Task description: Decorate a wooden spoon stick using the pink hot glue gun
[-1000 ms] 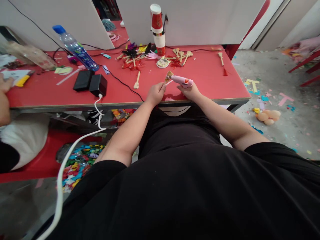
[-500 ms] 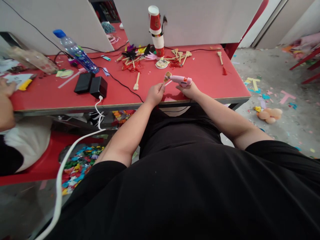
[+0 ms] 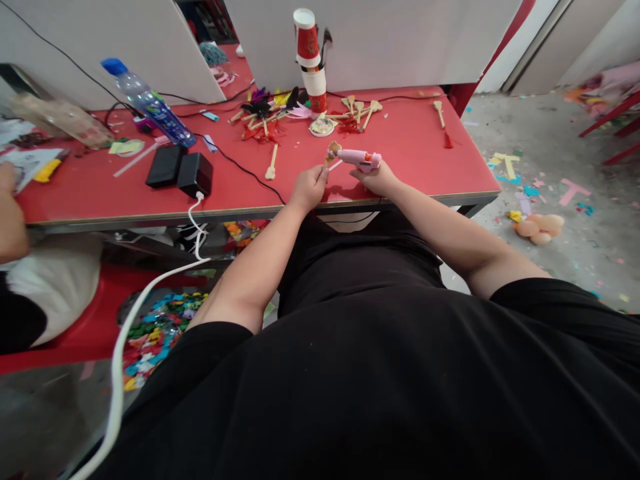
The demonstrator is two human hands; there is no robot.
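My left hand [image 3: 309, 187] is closed round the handle of a small wooden stick with a carved, brownish head [image 3: 333, 151]. A pink hot glue gun [image 3: 356, 158] is gripped in my right hand [image 3: 376, 177]. Its nozzle points left and meets or nearly meets the stick's head; I cannot tell if they touch. Just beyond my hands is a small round dish [image 3: 323, 127] with pale stuff in it. A similar wooden stick [image 3: 271, 163] lies to the left of my hands, with a pale strip [image 3: 336, 165] under the glue gun.
The red table [image 3: 410, 150] carries stacked paper cups [image 3: 315, 85], feathered sticks [image 3: 263, 117], more wooden sticks [image 3: 370, 113], a tasselled stick [image 3: 441, 120], a blue-capped bottle [image 3: 155, 110] and black boxes [image 3: 196, 175] with a white cable [image 3: 120, 360]. Another person's hand [image 3: 9, 180] is at far left.
My hands, the stick and the glue gun hold almost the same position. The other person's hand at far left has drawn back slightly to the left.
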